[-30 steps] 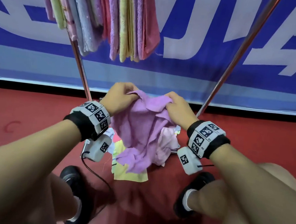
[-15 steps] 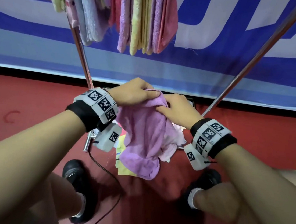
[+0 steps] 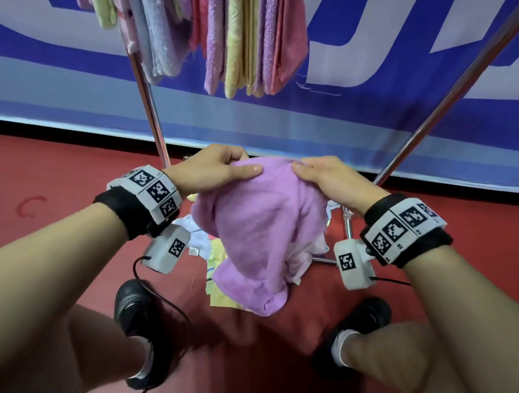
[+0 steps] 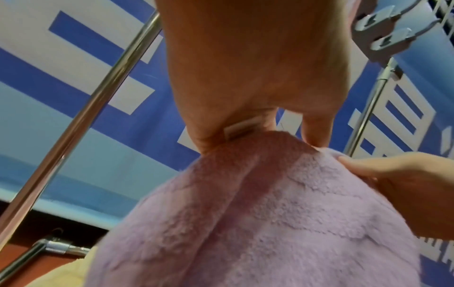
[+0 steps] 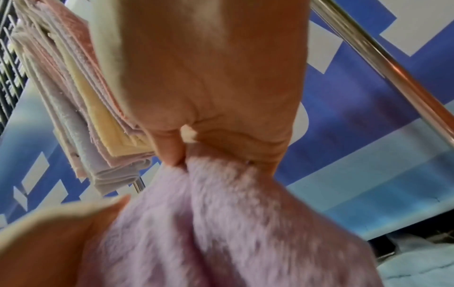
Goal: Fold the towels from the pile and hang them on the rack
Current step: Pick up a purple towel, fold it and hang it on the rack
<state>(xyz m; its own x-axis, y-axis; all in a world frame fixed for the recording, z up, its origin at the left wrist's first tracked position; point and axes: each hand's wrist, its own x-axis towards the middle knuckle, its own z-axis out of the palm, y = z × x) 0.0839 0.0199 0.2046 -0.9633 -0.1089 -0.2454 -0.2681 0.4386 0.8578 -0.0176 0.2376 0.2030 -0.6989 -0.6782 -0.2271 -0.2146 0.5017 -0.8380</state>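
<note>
A lilac towel [image 3: 261, 228] hangs bunched in front of me, held by its top edge. My left hand [image 3: 219, 169] grips the edge on the left, thumb laid over the cloth. My right hand [image 3: 327, 178] grips it on the right, the two hands close together. In the left wrist view the left hand [image 4: 245, 124] pinches the lilac towel [image 4: 258, 223] beside a small white label. The right wrist view shows my right hand [image 5: 196, 147] clamped on the towel [image 5: 221, 223]. Beneath it lies the pile [image 3: 202, 244] of towels on the red floor. Several folded towels [image 3: 237, 30] hang on the rack above.
Two slanted chrome rack legs [image 3: 152, 111] [image 3: 447, 101] stand either side of my hands, with a low crossbar [image 3: 322, 261] behind the towel. A blue and white banner [image 3: 356, 117] backs the rack. My shoes [image 3: 139, 321] [image 3: 363, 322] and knees frame the red floor.
Both hands have lifted the lilac towel clear of the pile and shifted their hold along its top edge. The towel now hangs smoother and more spread between them.
</note>
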